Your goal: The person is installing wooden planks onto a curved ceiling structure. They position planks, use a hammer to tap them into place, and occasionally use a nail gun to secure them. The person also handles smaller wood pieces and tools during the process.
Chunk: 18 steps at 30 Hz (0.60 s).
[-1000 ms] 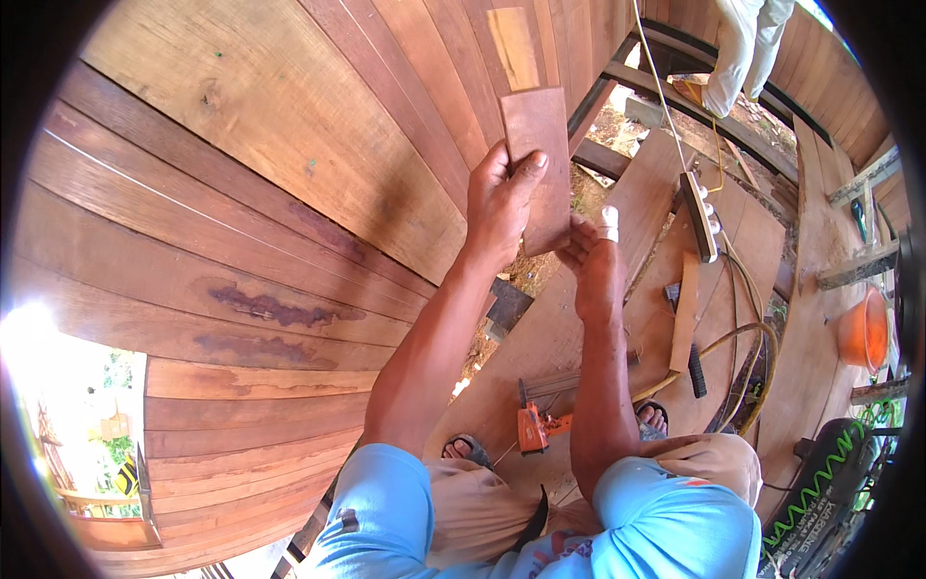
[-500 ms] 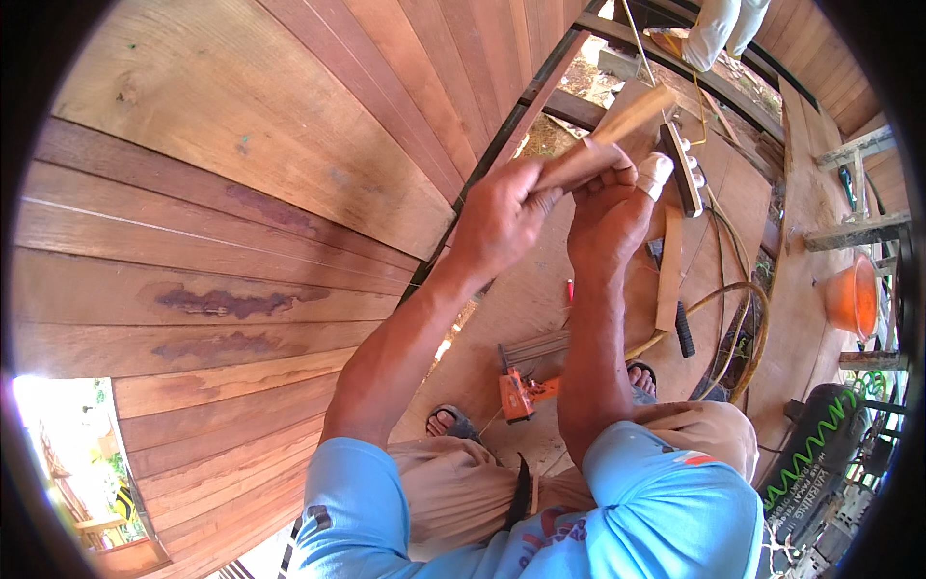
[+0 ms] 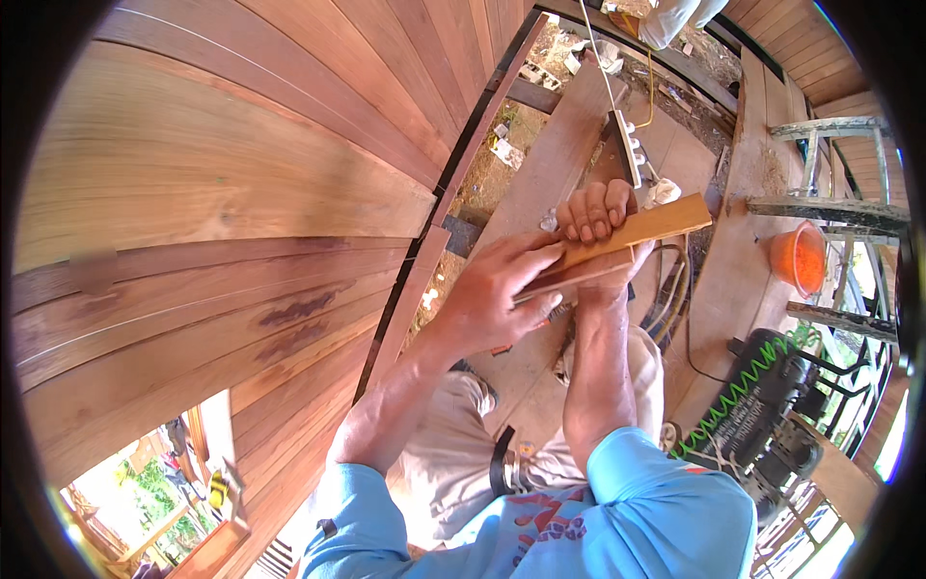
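Note:
Two short wooden strips are held together in front of me, the upper one (image 3: 666, 220) yellowish brown, the lower one (image 3: 590, 271) lying just under it. My left hand (image 3: 494, 289) grips their near left end, fingers on top and thumb below. Wrapped over the strips from the far side are the curled fingers of my right hand (image 3: 600, 214); its palm is hidden behind the wood. A white wrapping (image 3: 663, 193) shows by the right thumb. The strips are tilted, their right end higher in the view.
A wall of reddish planks (image 3: 222, 145) fills the left. Beyond my hands lies a power strip (image 3: 624, 145) with white plugs. On the right are an orange bucket (image 3: 799, 259), a wooden trestle (image 3: 830, 214) and a black compressor (image 3: 762, 386) with a green coiled hose. Another person's leg (image 3: 666, 21) appears at the top.
Earlier one strip showed in my left hand, pointing up and away. Now two strips show, lying flatter and pointing right, with my right fingers over them. My view has shifted rightward.

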Each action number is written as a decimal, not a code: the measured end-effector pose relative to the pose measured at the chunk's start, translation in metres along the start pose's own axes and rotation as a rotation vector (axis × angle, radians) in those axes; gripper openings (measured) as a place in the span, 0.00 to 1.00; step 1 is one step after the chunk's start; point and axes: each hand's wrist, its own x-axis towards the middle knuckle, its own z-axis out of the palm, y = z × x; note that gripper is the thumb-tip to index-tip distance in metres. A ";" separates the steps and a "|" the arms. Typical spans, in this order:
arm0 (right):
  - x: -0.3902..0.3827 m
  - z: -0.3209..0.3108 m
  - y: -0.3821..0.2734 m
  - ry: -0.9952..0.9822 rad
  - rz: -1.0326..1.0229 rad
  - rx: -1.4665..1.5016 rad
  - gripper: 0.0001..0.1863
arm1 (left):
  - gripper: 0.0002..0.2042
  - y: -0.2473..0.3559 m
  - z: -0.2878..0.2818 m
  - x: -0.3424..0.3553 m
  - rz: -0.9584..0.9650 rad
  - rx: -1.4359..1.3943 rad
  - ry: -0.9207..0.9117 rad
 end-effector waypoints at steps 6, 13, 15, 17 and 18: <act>0.025 0.132 -0.037 -0.059 0.264 0.301 0.19 | 0.29 0.097 -0.072 0.001 -0.612 -0.554 -0.046; 0.058 0.259 -0.072 0.011 0.477 0.441 0.16 | 0.34 0.232 -0.133 -0.025 -0.759 -0.717 -0.208; 0.058 0.293 -0.073 0.019 0.620 0.469 0.15 | 0.34 0.258 -0.140 -0.051 -0.809 -0.773 -0.102; 0.060 0.317 -0.060 0.014 0.727 0.482 0.15 | 0.32 0.275 -0.145 -0.065 -0.813 -0.601 -0.145; 0.059 0.327 -0.057 0.020 0.764 0.485 0.15 | 0.30 0.285 -0.149 -0.072 -0.836 -0.505 -0.158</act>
